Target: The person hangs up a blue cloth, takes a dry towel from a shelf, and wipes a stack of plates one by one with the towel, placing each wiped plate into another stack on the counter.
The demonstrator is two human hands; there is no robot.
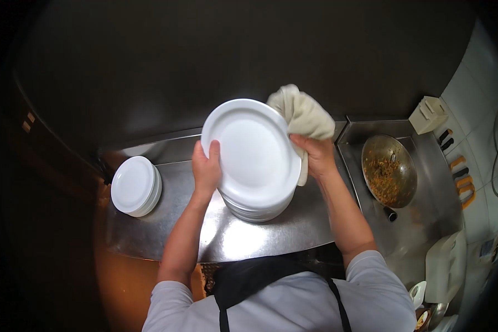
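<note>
A round white plate is raised and tilted toward me above a stack of white plates on the steel counter. My left hand grips its left rim, thumb on the front face and the other fingers hidden behind. At the right rim, my right hand is closed on a cream cloth, which bunches up above the hand and hangs down beside the plate. Whether that hand also grips the rim through the cloth, I cannot tell.
Another stack of white plates stands at the counter's left end. To the right, a metal pan holds leftover food bits, its dark handle toward me. Beyond are a cream box, knives along the tiled wall and a white container.
</note>
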